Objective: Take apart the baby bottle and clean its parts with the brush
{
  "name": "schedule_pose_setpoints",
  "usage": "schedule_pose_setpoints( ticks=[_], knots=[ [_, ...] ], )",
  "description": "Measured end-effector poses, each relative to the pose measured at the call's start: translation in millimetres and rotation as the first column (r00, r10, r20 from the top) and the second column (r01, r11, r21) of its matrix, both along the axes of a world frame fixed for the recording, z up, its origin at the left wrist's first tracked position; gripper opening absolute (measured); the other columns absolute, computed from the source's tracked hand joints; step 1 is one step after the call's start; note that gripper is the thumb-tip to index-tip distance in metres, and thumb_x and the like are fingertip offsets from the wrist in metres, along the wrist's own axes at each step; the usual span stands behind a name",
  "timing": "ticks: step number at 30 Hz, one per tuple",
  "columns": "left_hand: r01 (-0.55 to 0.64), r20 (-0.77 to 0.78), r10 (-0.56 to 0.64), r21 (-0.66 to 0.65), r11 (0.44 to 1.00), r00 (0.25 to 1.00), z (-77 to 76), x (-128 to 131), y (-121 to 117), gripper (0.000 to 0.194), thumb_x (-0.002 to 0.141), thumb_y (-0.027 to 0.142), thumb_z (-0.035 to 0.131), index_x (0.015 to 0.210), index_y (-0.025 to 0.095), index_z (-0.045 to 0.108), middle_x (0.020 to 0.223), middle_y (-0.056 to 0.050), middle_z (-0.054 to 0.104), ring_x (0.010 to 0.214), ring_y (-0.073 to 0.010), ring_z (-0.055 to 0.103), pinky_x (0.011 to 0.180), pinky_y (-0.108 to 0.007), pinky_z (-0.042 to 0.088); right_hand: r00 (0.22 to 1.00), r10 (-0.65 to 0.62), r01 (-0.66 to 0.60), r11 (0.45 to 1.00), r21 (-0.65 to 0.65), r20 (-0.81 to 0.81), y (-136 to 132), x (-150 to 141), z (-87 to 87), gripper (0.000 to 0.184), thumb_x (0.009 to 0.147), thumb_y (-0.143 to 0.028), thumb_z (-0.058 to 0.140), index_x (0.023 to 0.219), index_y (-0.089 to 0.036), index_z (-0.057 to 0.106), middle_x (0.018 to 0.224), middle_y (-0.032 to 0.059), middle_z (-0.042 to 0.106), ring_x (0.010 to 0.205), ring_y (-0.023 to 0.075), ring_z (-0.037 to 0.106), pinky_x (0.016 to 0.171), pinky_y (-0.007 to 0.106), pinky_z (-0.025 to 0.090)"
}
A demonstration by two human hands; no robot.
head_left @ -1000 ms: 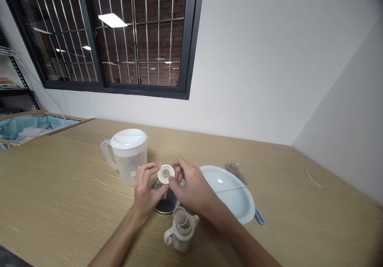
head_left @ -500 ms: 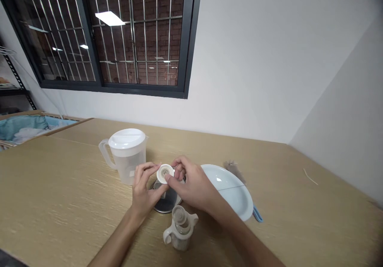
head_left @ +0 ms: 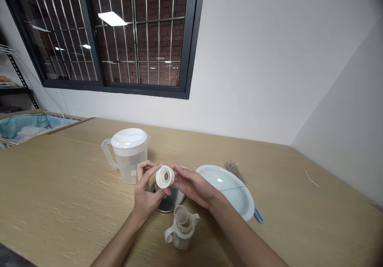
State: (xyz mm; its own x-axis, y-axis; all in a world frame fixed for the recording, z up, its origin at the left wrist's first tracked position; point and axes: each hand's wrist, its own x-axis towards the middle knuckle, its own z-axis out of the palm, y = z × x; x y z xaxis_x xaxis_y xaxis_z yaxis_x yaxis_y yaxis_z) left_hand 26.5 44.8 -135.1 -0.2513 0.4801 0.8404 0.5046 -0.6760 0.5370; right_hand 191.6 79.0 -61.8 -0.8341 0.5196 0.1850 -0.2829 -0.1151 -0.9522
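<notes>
Both my hands hold a small white round cap (head_left: 164, 177) a little above the wooden table (head_left: 60, 195). My left hand (head_left: 146, 193) pinches its left rim with thumb and fingertips. My right hand (head_left: 191, 185) supports it from the right, fingers curled round its side. The cap's hollow face points toward the camera. Below the cap lies a round steel lid or dish (head_left: 169, 201), partly hidden by my hands. A small clear bottle with white handles (head_left: 181, 227) stands just in front of my wrists.
A white lidded plastic jug (head_left: 127, 153) stands behind my left hand. A pale blue divided plate (head_left: 230, 191) lies to the right, with a bottle brush (head_left: 236, 171) behind it. An open cardboard box (head_left: 30, 125) sits at the far left. Walls bound the table's back and right.
The cap has been turned, so its open face now points at the camera. My right hand has slid from over the cap to its right side. The steel dish shows more.
</notes>
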Motion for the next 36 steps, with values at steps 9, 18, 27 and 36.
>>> schedule_pose_setpoints(
  ticks=[9,18,27,36],
  knots=[
    [0.057,-0.010,-0.057,-0.035,0.998,0.998,-4.5,4.5,1.0,0.049,0.077,0.036,0.076,0.124,0.029,0.064,0.113,-0.008,0.044,0.108,-0.0234,0.051,0.096,-0.037,0.046,1.000,-0.025,0.027,0.993,-0.116,0.017,2.9,-0.8,-5.8,0.037,0.079,-0.050,0.069,0.094,-0.016,0.062,0.088,0.0049,0.058,0.073,0.0144,0.054,0.073,0.029,0.047],
    [0.230,-0.025,-0.239,-0.188,0.955,0.971,7.1,-9.8,-1.7,0.104,0.054,0.061,0.084,0.141,0.023,0.042,0.116,-0.012,0.052,0.102,-0.0258,0.053,0.092,-0.040,0.046,0.950,-0.251,0.226,0.963,0.147,0.188,5.2,24.2,14.8,0.041,0.080,-0.049,0.071,0.108,-0.019,0.063,0.097,0.0044,0.066,0.090,0.0161,0.061,0.087,0.030,0.046],
    [0.389,-0.245,-0.656,-0.640,0.663,0.714,24.4,-4.7,-21.1,0.074,0.051,0.032,0.089,0.119,0.028,0.059,0.120,-0.004,0.062,0.107,-0.0254,0.060,0.093,-0.037,0.050,0.704,-0.565,0.114,0.687,0.717,0.429,-19.8,68.3,30.0,0.035,0.083,-0.046,0.068,0.112,-0.026,0.066,0.104,0.0033,0.067,0.096,0.0207,0.061,0.085,0.034,0.047],
    [0.326,-0.293,-0.632,-0.660,0.676,0.718,8.4,-7.6,-14.5,0.085,0.041,0.035,0.091,0.120,0.026,0.061,0.102,-0.003,0.068,0.087,-0.0239,0.066,0.073,-0.032,0.053,0.666,-0.550,-0.061,0.633,0.772,0.504,-43.7,49.4,25.6,0.031,0.078,-0.035,0.073,0.108,-0.032,0.067,0.098,0.0000,0.065,0.086,0.0189,0.059,0.072,0.029,0.043]
  ],
)
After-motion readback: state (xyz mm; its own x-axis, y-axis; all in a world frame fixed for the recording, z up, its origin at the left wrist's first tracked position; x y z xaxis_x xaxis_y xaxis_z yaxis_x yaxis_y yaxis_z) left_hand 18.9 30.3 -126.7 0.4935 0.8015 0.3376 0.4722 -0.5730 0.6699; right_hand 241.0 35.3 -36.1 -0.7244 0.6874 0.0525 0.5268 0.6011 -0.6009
